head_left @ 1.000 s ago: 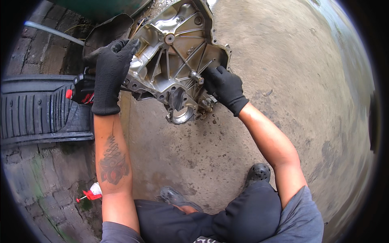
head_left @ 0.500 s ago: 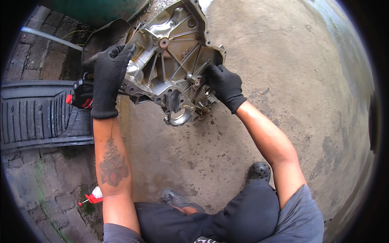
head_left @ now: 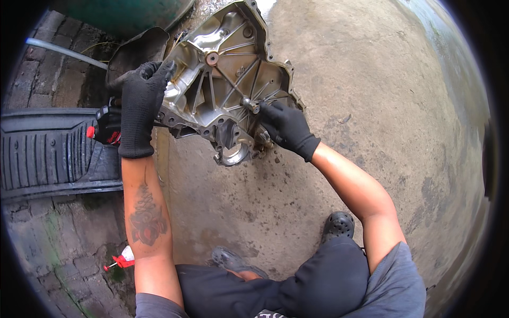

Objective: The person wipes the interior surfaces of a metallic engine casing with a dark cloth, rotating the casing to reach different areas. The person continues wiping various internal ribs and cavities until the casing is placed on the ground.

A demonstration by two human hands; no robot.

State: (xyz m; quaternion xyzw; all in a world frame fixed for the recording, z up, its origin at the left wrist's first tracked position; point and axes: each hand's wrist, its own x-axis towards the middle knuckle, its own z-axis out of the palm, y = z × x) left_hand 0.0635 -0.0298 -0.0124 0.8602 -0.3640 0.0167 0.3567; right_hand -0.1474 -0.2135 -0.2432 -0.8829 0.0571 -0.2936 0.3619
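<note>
A large cast-metal engine cover [head_left: 222, 87], ribbed on its inner side and brown with oil stains, is held up at the top middle with its inside facing me. My left hand [head_left: 142, 103], in a black knit glove, grips its left edge, with the thumb over the rim. My right hand [head_left: 287, 125], gloved the same way, has its fingers bent and pressed together against the ribs at the lower right, beside a small round boss. Its fingertips are partly hidden, so what they hold, if anything, does not show.
Left of me, a black ribbed plastic mat [head_left: 53, 151] lies on paving. A black bottle with a red cap [head_left: 91, 132] is behind my left wrist. Lower left is a red-and-white nozzle piece [head_left: 124, 258]. A green drum [head_left: 124, 13] stands at the top. Concrete floor [head_left: 371, 95] spreads right.
My right hand has moved down and slightly left across the inside of the cover, uncovering ribs at its right edge. My left hand has stayed nearly in place.
</note>
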